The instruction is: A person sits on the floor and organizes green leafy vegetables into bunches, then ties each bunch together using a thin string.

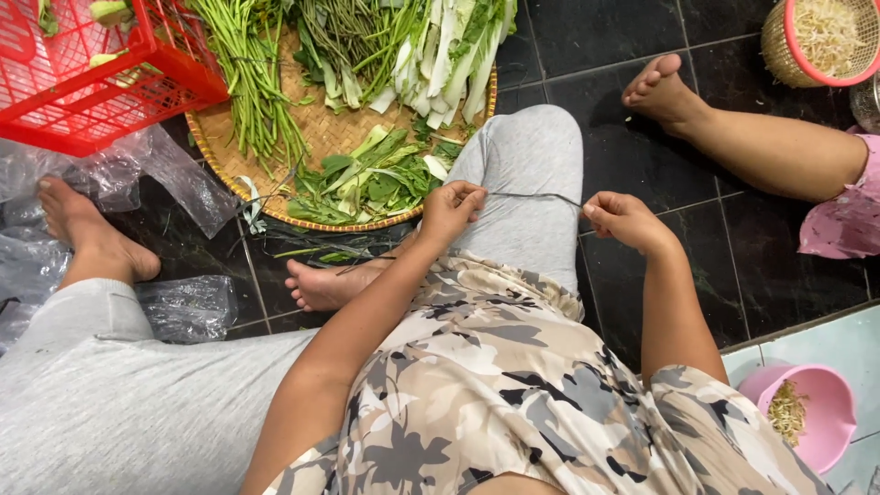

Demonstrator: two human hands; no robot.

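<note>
We are sitting on the dark floor [642, 37], a round tray [321, 128] of greens [367, 179] lying beyond our knee, a red crate [82, 82] overlapping its left edge. We are pulling a thin strand [532, 195] taut over the grey knee: the left hand [451, 209] is pinching one end, the right hand [621, 218] the other, both sets of fingers clenched on it. We judge we are readying a tie; next calls for a bunch of greens.
</note>
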